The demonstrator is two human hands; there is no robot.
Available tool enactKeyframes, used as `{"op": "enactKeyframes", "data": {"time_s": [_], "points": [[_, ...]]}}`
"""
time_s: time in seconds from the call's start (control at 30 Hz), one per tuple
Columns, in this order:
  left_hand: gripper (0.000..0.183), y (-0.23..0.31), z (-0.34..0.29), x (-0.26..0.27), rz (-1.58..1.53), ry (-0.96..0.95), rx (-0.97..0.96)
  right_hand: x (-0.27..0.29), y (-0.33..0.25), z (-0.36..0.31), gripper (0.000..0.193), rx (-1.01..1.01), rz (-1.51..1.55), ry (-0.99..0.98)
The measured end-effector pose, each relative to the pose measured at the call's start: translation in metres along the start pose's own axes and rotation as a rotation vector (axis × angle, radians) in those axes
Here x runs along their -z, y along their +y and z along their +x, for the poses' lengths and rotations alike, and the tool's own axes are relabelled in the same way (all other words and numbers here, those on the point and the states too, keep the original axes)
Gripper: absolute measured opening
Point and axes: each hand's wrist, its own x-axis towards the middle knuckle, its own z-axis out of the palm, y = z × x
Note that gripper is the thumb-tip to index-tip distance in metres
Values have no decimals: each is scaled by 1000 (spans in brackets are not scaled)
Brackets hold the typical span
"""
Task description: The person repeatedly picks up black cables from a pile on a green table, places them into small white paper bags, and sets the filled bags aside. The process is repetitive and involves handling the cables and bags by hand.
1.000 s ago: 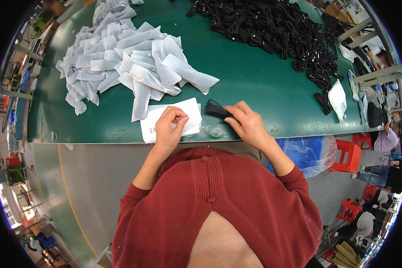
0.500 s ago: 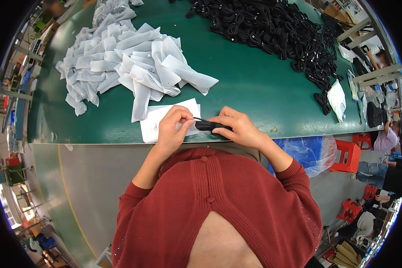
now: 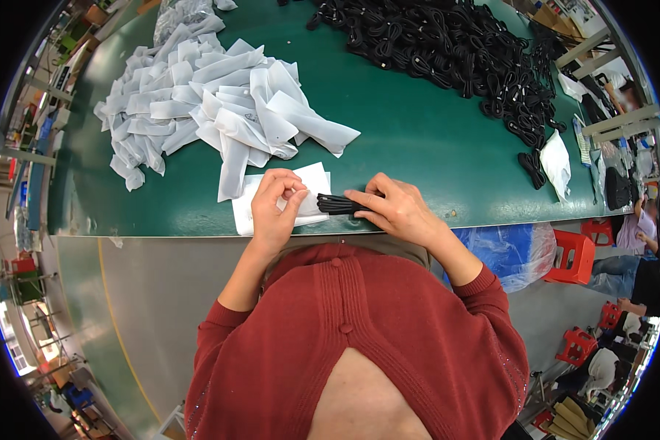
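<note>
Centre frame: left hand (image 3: 275,207) pinching flat translucent white pouch (image 3: 309,192) open; right hand (image 3: 394,209) gripping glossy black coiled cable bundle (image 3: 337,204), now nosed further into pouch mouth than before

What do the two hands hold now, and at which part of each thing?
The right hand holds a black coiled cable bundle by its right end. The left hand pinches the open edge of a flat white bag.
</note>
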Motion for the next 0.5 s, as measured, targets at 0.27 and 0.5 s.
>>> {"op": "enactKeyframes", "data": {"time_s": [0.27, 0.5], "points": [[8, 3, -3, -3, 6, -22, -42, -1, -3, 3, 34, 62, -14, 42], [9, -10, -6, -4, 16, -50, -19, -19, 2, 5, 30, -347, 270, 225]]}}
